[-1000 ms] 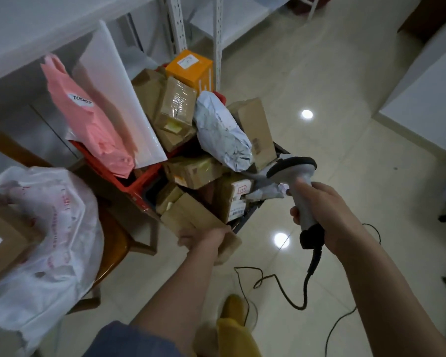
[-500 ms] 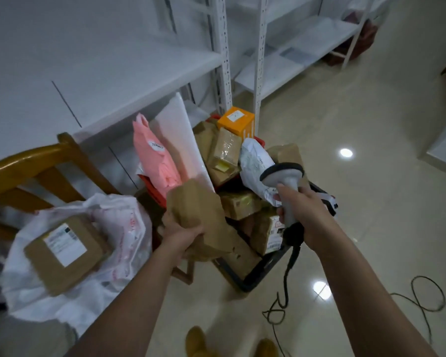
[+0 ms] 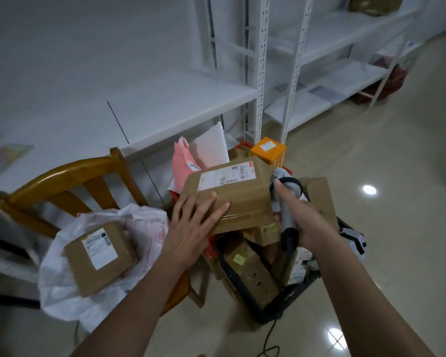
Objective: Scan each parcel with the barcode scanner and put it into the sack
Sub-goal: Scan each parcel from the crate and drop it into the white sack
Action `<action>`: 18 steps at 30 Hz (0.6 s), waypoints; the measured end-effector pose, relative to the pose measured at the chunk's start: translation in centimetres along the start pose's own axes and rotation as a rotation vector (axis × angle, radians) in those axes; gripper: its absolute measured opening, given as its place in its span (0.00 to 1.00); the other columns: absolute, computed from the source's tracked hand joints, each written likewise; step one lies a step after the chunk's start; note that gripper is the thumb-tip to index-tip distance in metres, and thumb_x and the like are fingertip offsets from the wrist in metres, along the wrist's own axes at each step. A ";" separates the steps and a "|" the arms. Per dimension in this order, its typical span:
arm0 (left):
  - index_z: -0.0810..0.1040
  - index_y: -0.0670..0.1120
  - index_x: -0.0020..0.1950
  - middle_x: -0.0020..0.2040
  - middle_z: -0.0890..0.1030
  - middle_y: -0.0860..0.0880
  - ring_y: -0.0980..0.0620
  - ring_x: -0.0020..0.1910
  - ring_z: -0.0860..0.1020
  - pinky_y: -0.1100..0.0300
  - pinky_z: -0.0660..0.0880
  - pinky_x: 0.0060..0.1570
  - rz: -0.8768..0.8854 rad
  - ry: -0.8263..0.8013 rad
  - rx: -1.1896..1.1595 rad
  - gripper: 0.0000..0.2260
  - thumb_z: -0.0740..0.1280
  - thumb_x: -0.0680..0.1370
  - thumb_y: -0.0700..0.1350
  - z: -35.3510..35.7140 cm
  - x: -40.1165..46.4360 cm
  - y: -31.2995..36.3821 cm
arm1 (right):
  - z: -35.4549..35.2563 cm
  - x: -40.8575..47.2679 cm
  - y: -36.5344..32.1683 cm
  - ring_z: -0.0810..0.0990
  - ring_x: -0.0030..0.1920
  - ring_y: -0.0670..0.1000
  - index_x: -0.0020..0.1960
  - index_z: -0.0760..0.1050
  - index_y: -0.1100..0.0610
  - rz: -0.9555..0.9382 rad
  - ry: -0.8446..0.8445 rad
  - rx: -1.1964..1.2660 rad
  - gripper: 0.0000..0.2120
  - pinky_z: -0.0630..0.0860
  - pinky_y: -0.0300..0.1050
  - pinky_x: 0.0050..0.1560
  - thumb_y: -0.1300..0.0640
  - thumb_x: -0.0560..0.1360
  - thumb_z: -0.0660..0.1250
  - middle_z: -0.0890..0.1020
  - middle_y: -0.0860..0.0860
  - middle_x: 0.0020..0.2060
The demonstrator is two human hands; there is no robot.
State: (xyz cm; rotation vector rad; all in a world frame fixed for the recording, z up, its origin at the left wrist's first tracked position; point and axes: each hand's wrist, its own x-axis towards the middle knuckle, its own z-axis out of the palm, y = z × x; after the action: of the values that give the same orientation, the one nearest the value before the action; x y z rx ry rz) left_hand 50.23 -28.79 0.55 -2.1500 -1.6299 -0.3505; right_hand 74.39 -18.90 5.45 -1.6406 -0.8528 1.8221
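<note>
My left hand (image 3: pixel 191 228) holds a brown cardboard parcel (image 3: pixel 242 199) above the baskets, fingers spread over its top face, white shipping label facing up. My right hand (image 3: pixel 301 220) grips the grey barcode scanner (image 3: pixel 286 202) by its handle, right beside the parcel's right edge, its head up against that edge. The white plastic sack (image 3: pixel 62 287) lies open on the wooden chair (image 3: pixel 62 181) at the left, with one labelled brown parcel (image 3: pixel 98 256) inside it.
A black basket (image 3: pixel 263 313) and a red basket (image 3: pixel 245 145) on the floor hold several more parcels, among them an orange box (image 3: pixel 268 150) and a pink mailer (image 3: pixel 183 163). White metal shelving (image 3: pixel 258 73) stands behind. The scanner cable (image 3: pixel 268 341) trails on the tiled floor.
My left hand has lifted the brown parcel out of the basket and turned it label up. The scanner has come in beside it. My view has tilted upward.
</note>
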 end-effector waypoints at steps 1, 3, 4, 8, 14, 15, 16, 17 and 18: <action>0.57 0.53 0.77 0.75 0.61 0.44 0.37 0.72 0.61 0.39 0.54 0.72 0.038 0.017 0.043 0.47 0.80 0.65 0.47 -0.1 -0.1 -0.2 | 0.2 -0.1 0.1 0.82 0.41 0.53 0.75 0.65 0.57 0.000 0.002 -0.012 0.75 0.79 0.49 0.41 0.23 0.35 0.75 0.82 0.55 0.50; 0.55 0.54 0.78 0.75 0.61 0.45 0.37 0.72 0.61 0.41 0.50 0.72 0.101 0.028 0.101 0.50 0.80 0.64 0.44 -0.2 -0.3 -0.6 | 0.6 -0.1 0.2 0.82 0.39 0.53 0.71 0.69 0.58 -0.007 0.016 -0.014 0.69 0.81 0.48 0.41 0.24 0.38 0.76 0.83 0.56 0.49; 0.52 0.54 0.79 0.75 0.60 0.45 0.37 0.72 0.60 0.42 0.49 0.73 0.123 0.025 0.122 0.52 0.80 0.63 0.44 -0.2 -0.3 -0.7 | 0.8 -0.1 0.2 0.82 0.39 0.53 0.68 0.71 0.58 -0.005 0.015 0.001 0.62 0.81 0.47 0.39 0.26 0.42 0.77 0.82 0.56 0.49; 0.50 0.54 0.79 0.78 0.55 0.46 0.37 0.73 0.59 0.43 0.45 0.75 0.200 0.015 0.160 0.54 0.81 0.63 0.42 -0.5 -0.3 -1.3 | 0.9 -0.1 0.4 0.79 0.40 0.52 0.62 0.74 0.57 0.081 -0.042 0.144 0.37 0.77 0.40 0.30 0.39 0.61 0.80 0.80 0.55 0.49; 0.55 0.52 0.77 0.73 0.67 0.46 0.41 0.71 0.67 0.41 0.60 0.73 0.097 0.014 -0.061 0.39 0.73 0.72 0.50 -1.9 1.6 -1.8 | 1.3 0.6 1.5 0.77 0.33 0.49 0.57 0.77 0.59 0.044 0.000 0.238 0.28 0.75 0.40 0.27 0.44 0.65 0.80 0.79 0.53 0.40; 0.57 0.52 0.76 0.72 0.69 0.46 0.45 0.71 0.68 0.43 0.63 0.71 -0.039 -0.016 -0.249 0.35 0.69 0.73 0.55 -2.4 2.2 -1.6 | 1.2 0.8 1.6 0.77 0.33 0.49 0.59 0.77 0.59 0.027 0.018 0.231 0.30 0.75 0.41 0.28 0.44 0.65 0.80 0.79 0.53 0.40; 0.60 0.53 0.74 0.70 0.70 0.48 0.50 0.69 0.68 0.46 0.66 0.69 -0.188 -0.039 -0.434 0.31 0.67 0.75 0.60 -2.9 2.6 -1.5 | 1.0 1.0 1.6 0.77 0.34 0.49 0.62 0.75 0.59 0.004 0.025 0.209 0.33 0.76 0.42 0.30 0.43 0.65 0.80 0.80 0.54 0.42; 0.64 0.53 0.72 0.68 0.71 0.50 0.55 0.66 0.69 0.51 0.70 0.66 -0.321 -0.043 -0.572 0.28 0.64 0.76 0.62 -3.4 3.0 -1.5 | 0.6 1.1 1.7 0.78 0.36 0.50 0.65 0.73 0.59 -0.030 0.022 0.166 0.37 0.76 0.44 0.33 0.42 0.64 0.80 0.80 0.54 0.46; 0.67 0.53 0.69 0.66 0.72 0.52 0.60 0.62 0.69 0.56 0.72 0.61 -0.432 -0.023 -0.670 0.25 0.63 0.76 0.63 -3.8 3.4 -1.6 | 0.2 1.2 1.6 0.80 0.41 0.51 0.69 0.71 0.58 -0.078 0.012 0.103 0.43 0.76 0.45 0.36 0.40 0.61 0.80 0.81 0.55 0.51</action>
State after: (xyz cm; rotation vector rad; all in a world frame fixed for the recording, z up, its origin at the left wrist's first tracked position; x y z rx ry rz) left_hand 49.81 -27.29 5.66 -2.2002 -2.2174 -1.1443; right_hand 74.10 -19.12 3.48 -1.5321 -0.7925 1.7711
